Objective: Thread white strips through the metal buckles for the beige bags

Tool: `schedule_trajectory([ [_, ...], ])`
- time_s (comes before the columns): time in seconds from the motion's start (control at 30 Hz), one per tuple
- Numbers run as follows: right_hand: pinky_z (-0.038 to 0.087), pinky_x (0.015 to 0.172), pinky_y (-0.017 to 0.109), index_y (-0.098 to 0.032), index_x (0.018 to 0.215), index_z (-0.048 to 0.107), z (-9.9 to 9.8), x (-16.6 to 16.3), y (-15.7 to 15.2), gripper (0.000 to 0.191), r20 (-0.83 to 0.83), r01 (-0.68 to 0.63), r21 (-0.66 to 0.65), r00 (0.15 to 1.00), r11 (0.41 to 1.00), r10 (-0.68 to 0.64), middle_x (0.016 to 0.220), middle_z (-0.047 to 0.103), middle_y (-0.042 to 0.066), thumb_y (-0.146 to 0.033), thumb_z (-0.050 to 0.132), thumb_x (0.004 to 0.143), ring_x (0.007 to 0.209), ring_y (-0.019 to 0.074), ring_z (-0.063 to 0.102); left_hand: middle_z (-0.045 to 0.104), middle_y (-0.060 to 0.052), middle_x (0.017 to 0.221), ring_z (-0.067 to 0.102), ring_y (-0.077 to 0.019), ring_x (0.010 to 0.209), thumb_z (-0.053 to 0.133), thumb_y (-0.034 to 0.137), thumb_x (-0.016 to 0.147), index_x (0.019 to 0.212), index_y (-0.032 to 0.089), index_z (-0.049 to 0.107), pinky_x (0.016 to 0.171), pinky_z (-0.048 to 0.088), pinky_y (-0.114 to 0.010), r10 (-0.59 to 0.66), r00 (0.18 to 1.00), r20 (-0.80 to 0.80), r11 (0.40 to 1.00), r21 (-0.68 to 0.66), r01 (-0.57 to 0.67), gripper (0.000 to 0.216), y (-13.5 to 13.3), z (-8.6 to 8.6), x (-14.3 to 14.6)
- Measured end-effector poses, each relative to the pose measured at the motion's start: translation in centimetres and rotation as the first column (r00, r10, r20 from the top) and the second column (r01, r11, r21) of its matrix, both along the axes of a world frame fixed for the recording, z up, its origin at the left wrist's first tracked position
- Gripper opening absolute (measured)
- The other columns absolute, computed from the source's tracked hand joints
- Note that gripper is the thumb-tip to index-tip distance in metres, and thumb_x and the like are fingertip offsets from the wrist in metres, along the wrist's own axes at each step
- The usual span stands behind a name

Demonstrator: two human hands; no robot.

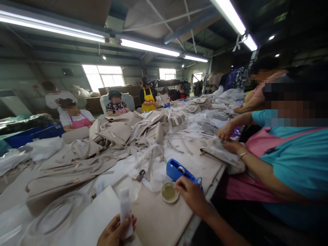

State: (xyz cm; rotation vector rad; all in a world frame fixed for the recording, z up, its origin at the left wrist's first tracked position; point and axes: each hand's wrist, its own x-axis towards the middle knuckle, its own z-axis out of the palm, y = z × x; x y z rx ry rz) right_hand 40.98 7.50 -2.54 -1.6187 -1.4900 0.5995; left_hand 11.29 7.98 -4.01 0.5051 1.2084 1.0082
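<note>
In the lower middle of the head view, my left hand (116, 229) is closed round a white, soft-looking strip (125, 210), which stands upright out of the grip. My right hand (192, 195) is at the right rim of a small round white dish (169, 192) with something olive-coloured inside. Its fingertips are pinched together; whatever is between them is too small to make out. Just behind that hand stands a blue tape dispenser (180, 171), partly hidden by it. A small brown piece (140, 175) lies on white wrapping left of the dish.
Beige handbags (74, 171) and loose straps cover the left and middle of the long table (164, 222). At right, close by, a co-worker in a turquoise shirt (292, 160) handles a beige bag (222, 153). Several other people sit or stand around the far side.
</note>
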Motion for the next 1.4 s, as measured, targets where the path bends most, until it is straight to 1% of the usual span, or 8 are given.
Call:
schedule_trajectory([
  [0.1, 0.036, 0.072, 0.031, -0.020, 0.082, 0.058, -0.1, 8.5, 2.2, 0.024, 0.218, 0.269, -0.002, 0.940, 0.963, -0.262, 0.086, 0.064, 0.006, -0.043, 0.052, 0.081, 0.082, 0.0201, 0.054, 0.072, -0.010, 0.080, 0.066, -0.0164, 0.075, 0.081, 0.019, 0.064, 0.090, 0.011, 0.066, 0.065, 0.054, -0.017, -0.002, 1.000, -0.031, 0.996, 0.084, 0.005, 0.030, -0.6, 0.5, 0.8],
  [0.27, 0.034, 0.058, 0.027, -0.016, 0.062, 0.058, -2.5, 13.3, 3.9, 0.037, 0.145, 0.083, -0.258, 0.988, 0.962, -0.046, 0.059, 0.059, 0.002, -0.050, 0.053, 0.077, 0.059, 0.0143, 0.049, 0.071, -0.009, 0.081, 0.066, -0.0191, 0.079, 0.086, 0.028, 0.055, 0.091, 0.013, 0.067, 0.064, 0.053, -0.019, 0.015, 0.998, -0.059, 0.991, 0.130, -0.008, 0.044, -1.4, 1.3, 1.5],
  [0.5, 0.037, 0.057, 0.024, -0.014, 0.061, 0.061, -4.2, 12.4, 5.0, 0.026, 0.010, 0.003, -0.297, 1.000, 0.955, 0.000, 0.060, 0.062, 0.003, -0.038, 0.058, 0.069, 0.059, 0.0129, 0.052, 0.070, -0.009, 0.079, 0.064, -0.0184, 0.077, 0.086, 0.031, 0.056, 0.094, 0.013, 0.065, 0.064, 0.053, -0.020, -0.066, 0.993, -0.098, 0.987, 0.139, 0.080, 0.047, -1.3, 1.2, 1.1],
  [0.8, 0.036, 0.062, 0.024, -0.017, 0.071, 0.061, -1.0, 12.4, 1.2, 0.029, -0.006, 0.019, -0.191, 1.000, 0.981, -0.020, 0.068, 0.062, 0.000, -0.044, 0.054, 0.076, 0.066, 0.0126, 0.051, 0.070, -0.007, 0.072, 0.063, -0.0173, 0.071, 0.081, 0.040, 0.063, 0.094, 0.012, 0.062, 0.062, 0.051, -0.020, -0.153, 0.972, -0.180, 0.967, 0.176, 0.185, 0.046, -0.9, 0.1, 0.3],
  [0.97, 0.031, 0.049, 0.023, -0.017, 0.071, 0.055, -3.8, 12.9, -0.1, 0.029, -0.117, 0.065, -0.361, 0.987, 0.930, -0.114, 0.061, 0.059, 0.000, -0.045, 0.052, 0.075, 0.049, 0.0098, 0.043, 0.071, -0.006, 0.070, 0.063, -0.0181, 0.069, 0.083, 0.045, 0.058, 0.095, 0.012, 0.063, 0.060, 0.051, -0.021, -0.148, 0.958, -0.247, 0.969, 0.159, 0.190, 0.054, -0.8, 0.5, 0.7],
  [1.17, 0.035, 0.055, 0.024, -0.017, 0.065, 0.055, -6.9, 13.0, -0.5, 0.019, 0.027, 0.176, -0.369, 0.984, 0.913, -0.179, 0.061, 0.060, 0.001, -0.033, 0.051, 0.074, 0.057, 0.0125, 0.050, 0.072, -0.007, 0.071, 0.065, -0.0200, 0.068, 0.084, 0.046, 0.054, 0.097, 0.011, 0.060, 0.059, 0.050, -0.023, -0.101, 0.965, -0.241, 0.979, 0.146, 0.139, 0.061, -0.8, 0.8, 1.0],
  [1.3, 0.036, 0.064, 0.026, -0.018, 0.067, 0.057, -5.2, 10.0, -2.2, 0.020, 0.105, 0.131, -0.317, 0.989, 0.939, -0.103, 0.064, 0.060, 0.002, -0.035, 0.052, 0.078, 0.066, 0.0157, 0.053, 0.068, -0.006, 0.066, 0.062, -0.0182, 0.061, 0.078, 0.045, 0.060, 0.092, 0.009, 0.058, 0.054, 0.047, -0.025, -0.101, 0.958, -0.268, 0.963, 0.216, 0.161, 0.052, -1.3, 1.5, 1.4],
  [1.4, 0.038, 0.063, 0.025, -0.020, 0.079, 0.060, -2.6, 4.1, -2.7, 0.025, -0.071, -0.131, -0.236, 0.991, 0.963, 0.117, 0.068, 0.057, 0.000, -0.042, 0.049, 0.083, 0.066, 0.0140, 0.050, 0.063, -0.003, 0.062, 0.059, -0.0171, 0.058, 0.073, 0.042, 0.062, 0.085, 0.010, 0.057, 0.052, 0.044, -0.026, -0.113, 0.953, -0.281, 0.953, 0.241, 0.184, 0.043, -1.4, 1.8, 1.8],
])
